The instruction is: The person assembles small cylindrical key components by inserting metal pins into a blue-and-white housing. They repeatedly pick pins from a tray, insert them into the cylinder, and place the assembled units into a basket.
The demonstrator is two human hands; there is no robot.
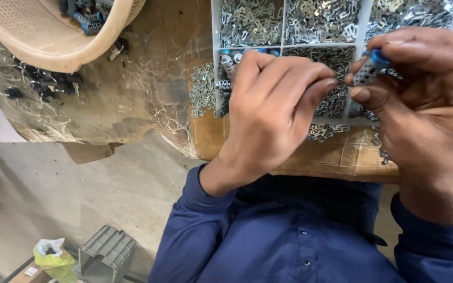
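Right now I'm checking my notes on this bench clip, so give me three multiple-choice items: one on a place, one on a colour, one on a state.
1. Where does the divided tray of small metal clips sit?
A. on the floor
B. on the bench behind the hands
C. inside the basket

2. What colour tips the small part in the right hand?
A. blue
B. red
C. yellow

3. How is that part held?
A. lying loose in the tray
B. flat on an open palm
C. pinched between fingertips

Answers:
1 B, the tray rests on the bench, past the left hand.
2 A, a blue cap shows at its top.
3 C, thumb and fingers close round it.
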